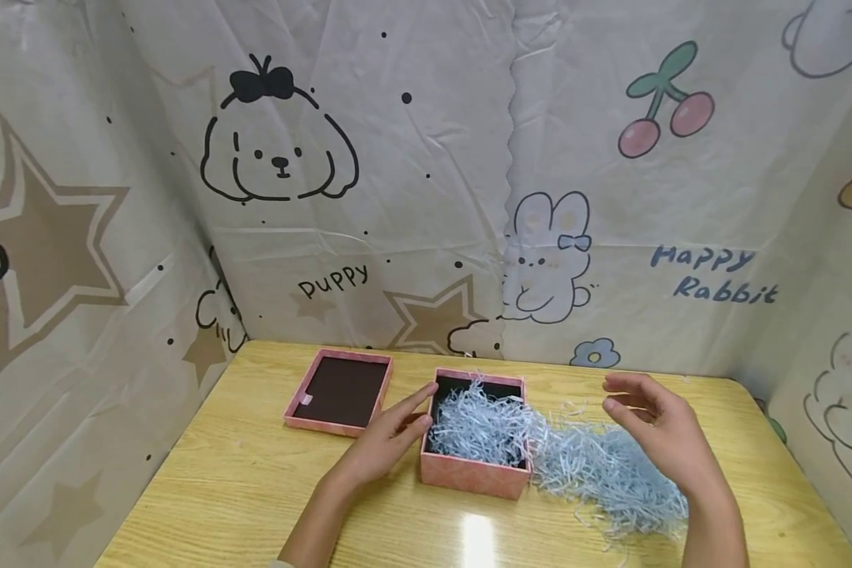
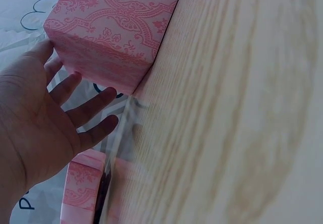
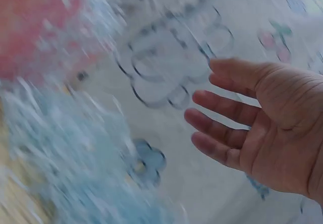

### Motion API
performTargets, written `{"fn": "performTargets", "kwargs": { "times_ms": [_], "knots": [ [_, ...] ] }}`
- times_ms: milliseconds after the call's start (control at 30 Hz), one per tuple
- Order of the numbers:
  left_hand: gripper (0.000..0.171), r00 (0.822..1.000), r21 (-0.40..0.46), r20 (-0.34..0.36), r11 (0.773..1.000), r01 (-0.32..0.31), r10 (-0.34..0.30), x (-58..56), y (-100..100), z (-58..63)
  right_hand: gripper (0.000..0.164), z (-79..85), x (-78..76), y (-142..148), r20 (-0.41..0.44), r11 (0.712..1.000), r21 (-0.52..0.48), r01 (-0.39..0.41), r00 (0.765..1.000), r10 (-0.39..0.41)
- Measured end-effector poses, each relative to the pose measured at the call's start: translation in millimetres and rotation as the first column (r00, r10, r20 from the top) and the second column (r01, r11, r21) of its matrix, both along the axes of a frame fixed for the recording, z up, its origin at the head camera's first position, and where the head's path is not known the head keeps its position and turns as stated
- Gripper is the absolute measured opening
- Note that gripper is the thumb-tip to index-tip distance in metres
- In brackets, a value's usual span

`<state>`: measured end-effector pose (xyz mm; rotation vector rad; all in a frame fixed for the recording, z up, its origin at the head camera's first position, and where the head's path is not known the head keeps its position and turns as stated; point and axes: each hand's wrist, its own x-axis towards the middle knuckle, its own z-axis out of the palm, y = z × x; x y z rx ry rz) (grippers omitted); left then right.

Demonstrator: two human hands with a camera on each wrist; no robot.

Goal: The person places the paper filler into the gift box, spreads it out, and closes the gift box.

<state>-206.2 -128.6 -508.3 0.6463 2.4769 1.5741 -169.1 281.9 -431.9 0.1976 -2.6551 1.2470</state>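
A pink patterned box (image 1: 468, 477) with a black inside stands on the table, partly filled with light blue shredded paper (image 1: 479, 426). More shredded paper (image 1: 610, 473) spills over its right wall into a loose heap on the table. My left hand (image 1: 383, 438) is at the box's left side, thumb and fingers spread and fingertips right at the wall. The left wrist view shows the same hand (image 2: 50, 108) beside the box's patterned side (image 2: 111, 27). Over the heap, my right hand (image 1: 656, 426) is raised with loosely bent fingers, holding nothing; the right wrist view shows its palm (image 3: 267, 133).
The box's pink lid (image 1: 344, 390), dark inside facing up, lies on the table left of the box. A wood-grain table (image 1: 227, 489) carries everything. Cloth printed with cartoons (image 1: 426, 158) hangs behind the table and along both sides.
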Motion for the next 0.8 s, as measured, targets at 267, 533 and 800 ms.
{"fn": "performTargets", "kwargs": {
  "times_ms": [267, 533, 800],
  "knots": [
    [0.057, 1.000, -0.011, 0.009, 1.000, -0.001, 0.001, -1.5, 0, -2.9, 0.057, -18.5, 4.7, 44, 0.057, 0.989, -0.102, -0.104, 0.992, 0.111],
    [0.056, 1.000, -0.007, 0.013, 1.000, 0.003, -0.003, -1.3, -3, -2.3, 0.078, -41.5, -8.2, 30, 0.163, 0.918, -0.179, -0.353, 0.910, 0.381],
    [0.055, 1.000, -0.001, 0.019, 1.000, 0.006, -0.006, -2.4, -2, -4.2, 0.088, -61.9, -16.5, 23, 0.204, 0.890, -0.138, -0.435, 0.867, 0.455]
  ]
}}
